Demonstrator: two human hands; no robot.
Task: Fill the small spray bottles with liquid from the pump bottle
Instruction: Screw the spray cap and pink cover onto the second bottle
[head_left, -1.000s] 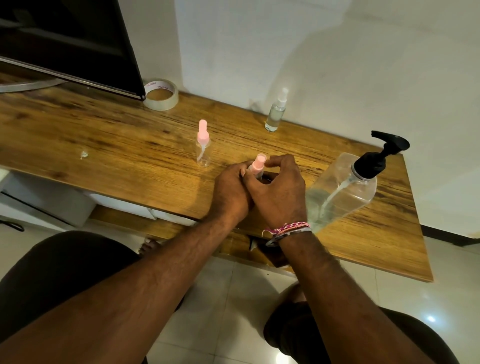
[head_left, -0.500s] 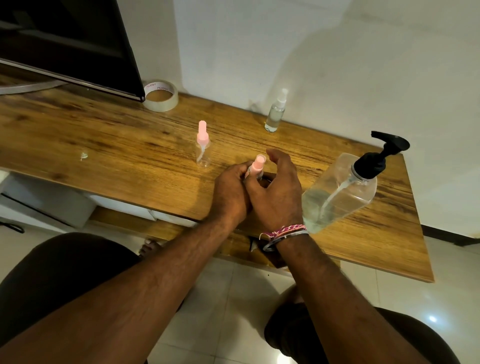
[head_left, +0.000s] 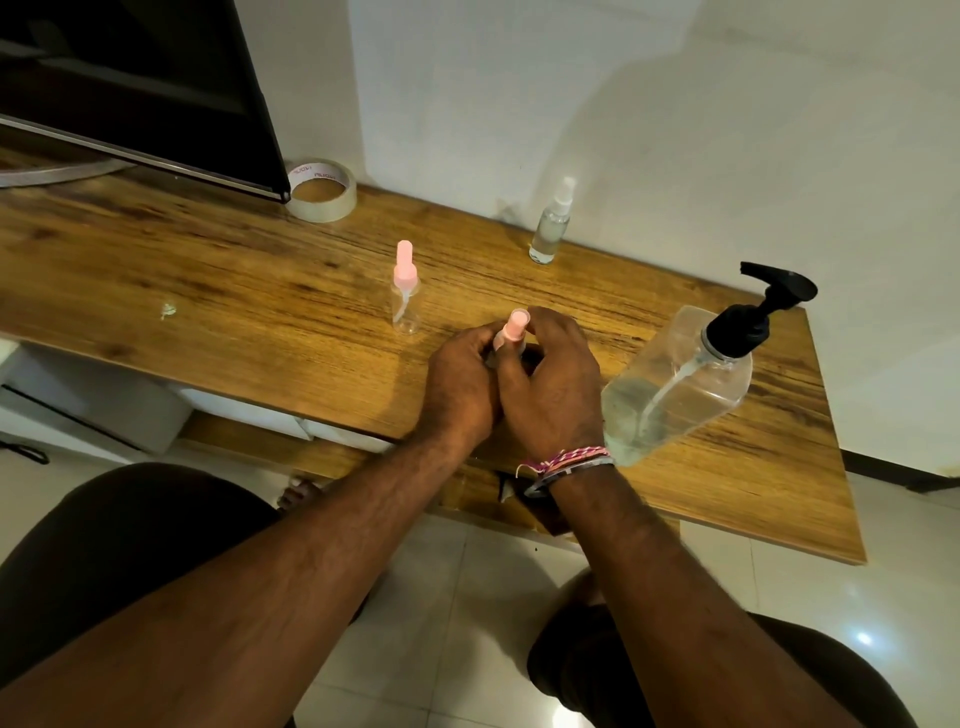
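Wood-grain desk (head_left: 208, 270) carries clear plastic bottles. At centre, the left hand (head_left: 462, 384) and right hand (head_left: 556, 384) close around a small spray bottle (head_left: 511, 332), pink cylindrical nozzle tilted toward one o'clock. Squarish pump bottle (head_left: 675, 379) stands at three o'clock, spout pointing left.

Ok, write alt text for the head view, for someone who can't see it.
Both hands, left and right, grip a pink-capped spray bottle over a wooden desk. A second pink bottle and a white-capped bottle stand behind; a pump bottle with some clear liquid stands to the right, a tape roll at back left.
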